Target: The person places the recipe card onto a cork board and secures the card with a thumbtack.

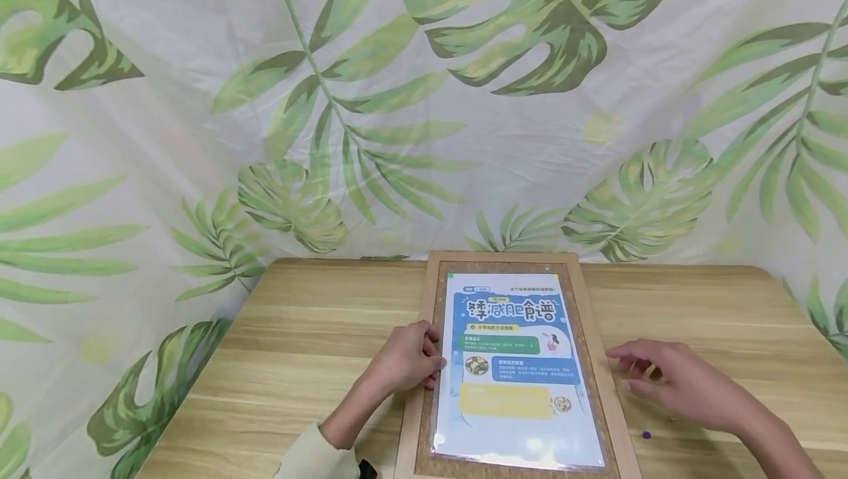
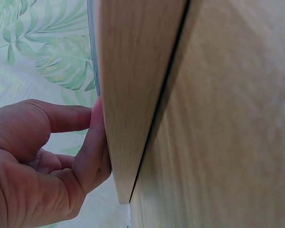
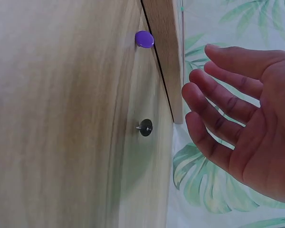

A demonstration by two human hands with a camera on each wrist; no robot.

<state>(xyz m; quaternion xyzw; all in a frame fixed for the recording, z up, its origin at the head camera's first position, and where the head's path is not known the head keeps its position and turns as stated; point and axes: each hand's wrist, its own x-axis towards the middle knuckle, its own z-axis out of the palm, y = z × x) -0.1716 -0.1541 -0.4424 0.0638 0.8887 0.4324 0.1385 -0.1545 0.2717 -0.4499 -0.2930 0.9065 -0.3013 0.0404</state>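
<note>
A wood-framed cork board (image 1: pixel 433 280) lies on the table, with a printed sheet (image 1: pixel 517 435) in clear plastic on it. The fingers of my left hand (image 1: pixel 409 357) are bent over the board's left rail, tips right at the sheet's left edge. In the left wrist view its thumb and fingertips come together beside the rail; I cannot tell whether they pinch the sheet. Beside the right rail my right hand (image 1: pixel 682 380) hovers, fingers loosely curved around nothing. Below it on the table are a purple push pin (image 3: pixel 144 39) and a dark thumbtack (image 3: pixel 146 127), point sticking out.
A green pin (image 1: pixel 450 275) and a yellow pin (image 1: pixel 556 277) mark the sheet's top corners. The wooden table (image 1: pixel 318 317) extends on both sides of the board. A leaf-patterned curtain (image 1: pixel 397 96) hangs behind. A small black object (image 1: pixel 367 469) is near the left sleeve.
</note>
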